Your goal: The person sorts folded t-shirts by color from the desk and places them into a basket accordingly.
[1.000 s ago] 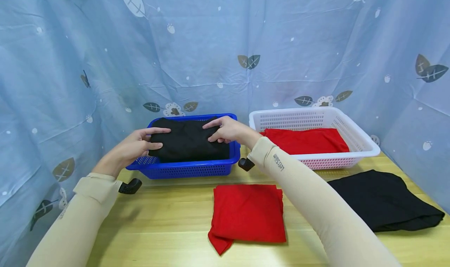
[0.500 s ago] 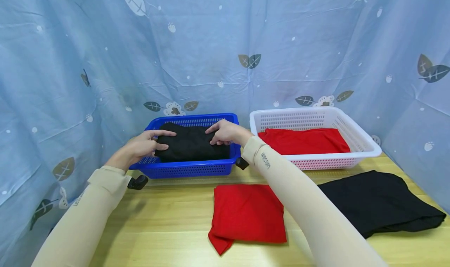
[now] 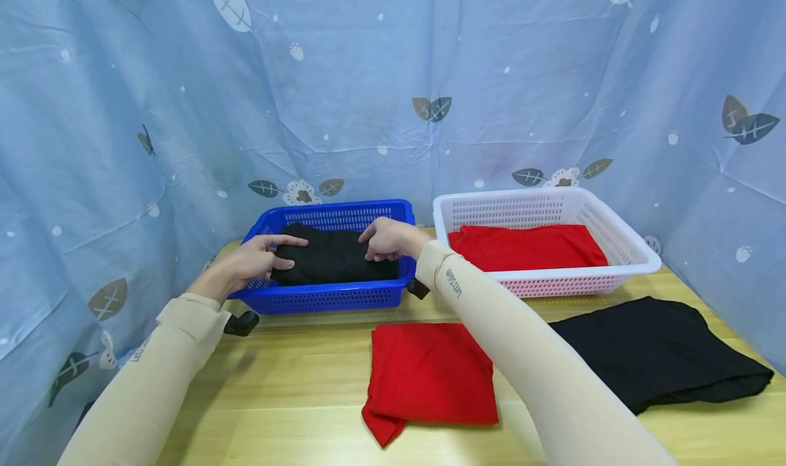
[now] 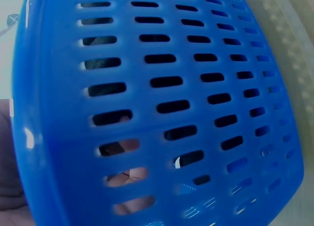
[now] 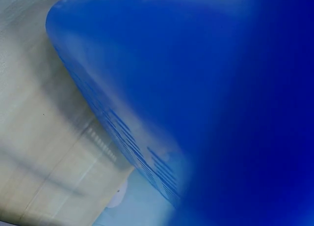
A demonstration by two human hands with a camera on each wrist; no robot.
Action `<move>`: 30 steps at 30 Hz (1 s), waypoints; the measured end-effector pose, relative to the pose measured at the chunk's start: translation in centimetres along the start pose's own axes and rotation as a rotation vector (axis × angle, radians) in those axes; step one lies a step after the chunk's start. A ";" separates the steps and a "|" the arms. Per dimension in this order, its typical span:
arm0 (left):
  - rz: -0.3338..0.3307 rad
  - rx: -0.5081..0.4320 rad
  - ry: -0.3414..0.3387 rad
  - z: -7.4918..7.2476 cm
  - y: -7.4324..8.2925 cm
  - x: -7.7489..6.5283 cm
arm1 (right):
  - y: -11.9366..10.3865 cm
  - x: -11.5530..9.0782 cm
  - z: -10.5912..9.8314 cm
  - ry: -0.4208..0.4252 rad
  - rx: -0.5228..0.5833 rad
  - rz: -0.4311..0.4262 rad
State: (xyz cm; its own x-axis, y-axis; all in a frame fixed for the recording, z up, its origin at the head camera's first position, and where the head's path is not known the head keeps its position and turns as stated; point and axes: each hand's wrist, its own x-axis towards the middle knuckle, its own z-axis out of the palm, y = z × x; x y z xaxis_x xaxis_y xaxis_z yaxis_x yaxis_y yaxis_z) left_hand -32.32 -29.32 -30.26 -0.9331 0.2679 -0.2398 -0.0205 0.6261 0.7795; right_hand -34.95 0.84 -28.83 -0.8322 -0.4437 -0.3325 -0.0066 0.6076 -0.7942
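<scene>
The black cloth [image 3: 334,258] lies folded inside the blue basket [image 3: 325,301], left of centre in the head view. The left hand [image 3: 248,261] is at its left end, index finger and thumb spread apart and touching the cloth. The right hand [image 3: 389,239] is at the other end, index finger extended, the lower fingers bent in. The fabric and the angle hide whether either hand grips it, so I cannot tell.

Just right of the blue basket stands the white basket [image 3: 565,285], with red fabric [image 3: 534,244] folded inside. Both rest toward the back of a pale yellow wood table [image 3: 295,384], its grain and board seams running crosswise and its surface shiny. Nearer, at lower centre, a red cloth [image 3: 432,377] lies folded with one corner sticking out; at lower right is a second black cloth [image 3: 657,353], partly behind the right sleeve [image 3: 510,343].

A light blue curtain [image 3: 356,77], creased and printed with leaves, flowers and small white shapes, fills the upper frame and both sides. The left sleeve [image 3: 147,384] crosses the lower left; both are cream, with dark lettering.
</scene>
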 end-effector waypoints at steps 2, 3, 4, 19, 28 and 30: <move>-0.008 0.006 0.000 0.1 -0.1 0.1 | 0.0 0.0 0.2 -0.008 -0.013 0.001; -0.014 0.011 0.000 0.1 -0.2 0.1 | -0.1 0.0 0.3 -0.015 -0.021 0.003; -0.020 0.014 -0.001 0.2 -0.3 0.1 | -0.1 0.0 0.3 -0.024 -0.033 0.006; -0.079 0.047 -0.024 0.5 -0.4 0.1 | -0.3 -0.4 1.2 -0.084 -0.082 0.044; -0.081 0.140 -0.038 0.3 -0.3 -0.3 | -0.6 -1.0 0.9 -0.067 -0.058 0.045; -0.081 0.167 -0.042 0.2 -0.4 -0.3 | -0.7 -1.2 0.7 -0.061 -0.054 0.046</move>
State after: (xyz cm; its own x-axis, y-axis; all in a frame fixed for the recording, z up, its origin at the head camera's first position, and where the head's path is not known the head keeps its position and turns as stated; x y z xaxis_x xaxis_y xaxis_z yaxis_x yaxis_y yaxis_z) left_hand -31.94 -29.49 -30.63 -0.9152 0.2396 -0.3241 -0.0319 0.7586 0.6508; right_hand -33.57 0.49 -28.24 -0.7971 -0.4527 -0.3997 -0.0004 0.6623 -0.7493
